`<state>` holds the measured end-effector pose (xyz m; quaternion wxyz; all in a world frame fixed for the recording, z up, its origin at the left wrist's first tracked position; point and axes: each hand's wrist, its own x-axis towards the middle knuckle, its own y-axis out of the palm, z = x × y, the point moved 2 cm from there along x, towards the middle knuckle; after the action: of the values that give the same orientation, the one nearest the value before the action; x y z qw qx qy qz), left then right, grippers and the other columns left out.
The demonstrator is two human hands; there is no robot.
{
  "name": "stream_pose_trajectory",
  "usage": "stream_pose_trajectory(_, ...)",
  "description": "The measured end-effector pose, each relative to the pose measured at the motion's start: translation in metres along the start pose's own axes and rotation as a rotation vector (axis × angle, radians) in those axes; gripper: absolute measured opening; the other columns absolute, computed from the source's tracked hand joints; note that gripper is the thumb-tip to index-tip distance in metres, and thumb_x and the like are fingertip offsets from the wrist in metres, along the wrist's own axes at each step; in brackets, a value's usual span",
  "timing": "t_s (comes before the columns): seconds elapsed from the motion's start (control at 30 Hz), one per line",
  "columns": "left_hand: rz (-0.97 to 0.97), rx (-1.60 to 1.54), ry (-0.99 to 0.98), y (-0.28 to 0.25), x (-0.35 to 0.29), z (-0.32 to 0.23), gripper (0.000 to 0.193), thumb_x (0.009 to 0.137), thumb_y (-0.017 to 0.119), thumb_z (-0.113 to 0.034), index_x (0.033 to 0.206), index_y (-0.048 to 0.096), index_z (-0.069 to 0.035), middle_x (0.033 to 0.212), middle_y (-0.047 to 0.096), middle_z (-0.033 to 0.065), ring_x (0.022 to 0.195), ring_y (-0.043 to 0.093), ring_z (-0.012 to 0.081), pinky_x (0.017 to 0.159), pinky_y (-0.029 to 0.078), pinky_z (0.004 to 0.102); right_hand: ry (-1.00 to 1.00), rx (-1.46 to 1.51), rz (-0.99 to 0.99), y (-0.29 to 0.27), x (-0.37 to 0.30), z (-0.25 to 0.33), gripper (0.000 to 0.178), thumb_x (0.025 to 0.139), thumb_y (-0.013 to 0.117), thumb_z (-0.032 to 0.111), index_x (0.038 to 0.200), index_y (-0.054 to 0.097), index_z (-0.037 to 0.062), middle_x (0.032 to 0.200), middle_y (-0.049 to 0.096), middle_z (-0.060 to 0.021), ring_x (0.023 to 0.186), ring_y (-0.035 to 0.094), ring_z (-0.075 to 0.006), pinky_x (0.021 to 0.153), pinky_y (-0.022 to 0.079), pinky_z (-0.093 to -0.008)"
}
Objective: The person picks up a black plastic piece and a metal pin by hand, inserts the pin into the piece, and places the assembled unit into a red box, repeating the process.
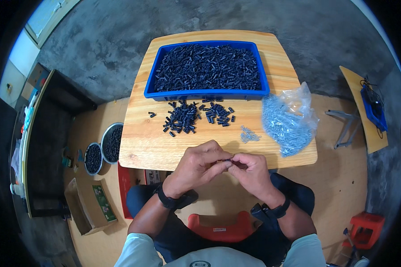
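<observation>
My left hand and my right hand meet just over the table's near edge, fingertips pinched together. Between them a sliver of a small black part shows; the fingers cover the rest. Beyond my hands lie two loose piles of short black cylindrical parts, a larger left pile and a smaller right pile. A little heap of thin silvery pins or screws lies to their right. Beside it, a clear plastic bag bulges with many more of these metal pieces.
A blue tray full of black parts covers the far half of the wooden table. On the floor at left are two bowls of black pieces, the nearer bowl smaller, and an open cardboard box. A red stool stands at lower right.
</observation>
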<state>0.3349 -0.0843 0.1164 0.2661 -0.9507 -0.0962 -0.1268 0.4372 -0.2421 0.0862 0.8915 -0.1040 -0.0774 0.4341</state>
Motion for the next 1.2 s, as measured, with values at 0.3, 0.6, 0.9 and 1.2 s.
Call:
stream_pose_trajectory(0.3, -0.153, -0.654, -0.414, 0.000, -0.008, 0.020, 0.012, 0.094, 0.070, -0.004, 0.100, 0.073, 0.005, 0.083, 0.072, 0.0085, 0.067, 0.068, 0.0138, 0.064, 0.057, 0.0267, -0.022, 0.165, -0.032, 0.009, -0.003, 0.000, 0.018, 0.090, 0.074, 0.003, 0.106, 0.072, -0.0027, 0.092, 0.076, -0.0085, 0.079, 0.071, -0.0098, 0.071, 0.057, -0.0235)
stream_pose_trajectory(0.6, -0.160, -0.704, -0.357, 0.007, -0.008, 0.024, 0.011, 0.095, 0.068, -0.002, 0.099, 0.073, 0.006, 0.084, 0.068, 0.0099, 0.066, 0.064, 0.0130, 0.059, 0.053, 0.0261, 0.095, 0.283, -0.009, 0.002, -0.004, 0.005, 0.017, 0.090, 0.076, 0.004, 0.105, 0.074, -0.0036, 0.093, 0.076, -0.0069, 0.083, 0.070, -0.0084, 0.074, 0.057, -0.0224)
stream_pose_trajectory(0.9, -0.147, -0.677, -0.357, 0.010, -0.008, 0.023, 0.012, 0.097, 0.067, -0.005, 0.101, 0.073, 0.004, 0.085, 0.070, 0.0068, 0.068, 0.063, 0.0091, 0.061, 0.053, 0.0227, 0.109, 0.232, -0.018, -0.001, -0.003, 0.006, 0.014, 0.087, 0.079, 0.004, 0.098, 0.076, -0.0026, 0.089, 0.076, -0.0055, 0.080, 0.068, -0.0072, 0.072, 0.056, -0.0217)
stream_pose_trajectory(1.2, -0.181, -0.747, -0.395, 0.012, -0.009, 0.022, 0.012, 0.098, 0.066, -0.005, 0.101, 0.073, 0.005, 0.084, 0.070, 0.0078, 0.066, 0.063, 0.0097, 0.058, 0.052, 0.0235, 0.115, 0.229, 0.009, -0.002, -0.003, 0.010, 0.017, 0.087, 0.080, 0.006, 0.101, 0.077, -0.0022, 0.089, 0.076, -0.0063, 0.080, 0.068, -0.0072, 0.072, 0.057, -0.0224)
